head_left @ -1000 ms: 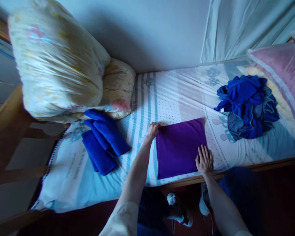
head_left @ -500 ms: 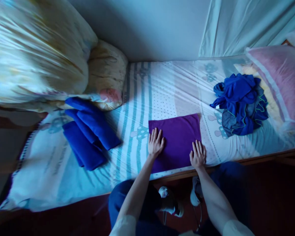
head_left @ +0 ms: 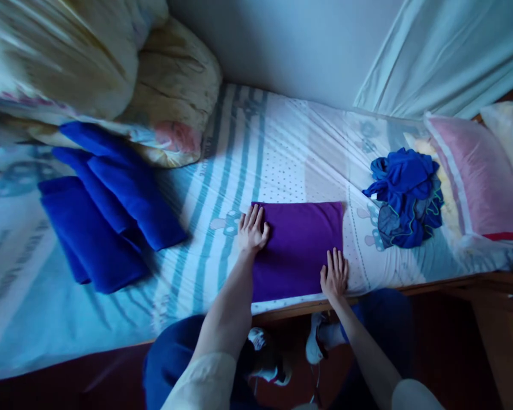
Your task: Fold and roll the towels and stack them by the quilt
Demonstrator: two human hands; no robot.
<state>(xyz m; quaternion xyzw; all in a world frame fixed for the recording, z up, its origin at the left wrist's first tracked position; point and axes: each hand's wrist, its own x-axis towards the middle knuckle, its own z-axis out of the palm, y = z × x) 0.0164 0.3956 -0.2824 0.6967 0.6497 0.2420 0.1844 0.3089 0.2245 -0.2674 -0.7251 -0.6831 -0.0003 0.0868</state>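
Observation:
A purple cloth point(head_left: 297, 245) lies flat as a rough rectangle near the front edge of the bed. My left hand point(head_left: 253, 229) rests on its left edge, palm down with the fingers stretched out. Lower on the right, my right hand point(head_left: 335, 274) lies flat on the cloth's right edge, fingers spread. Neither hand grips anything. To the left lie several folded blue cloths point(head_left: 111, 199), partly overlapping. A crumpled heap of blue clothes point(head_left: 406, 193) with some grey fabric and bright green edging sits to the right.
A patterned sheet point(head_left: 282, 142) covers the bed. Bulky bedding point(head_left: 166, 85) is piled at the back left. On the right is a pink pillow point(head_left: 496, 176), with a pale curtain point(head_left: 444, 62) behind. The wooden bed edge point(head_left: 290, 309) runs in front of my knees.
The view has turned and tilted slightly. My left hand has moved up along the cloth's left edge, toward its far corner. My right hand stays at the right edge.

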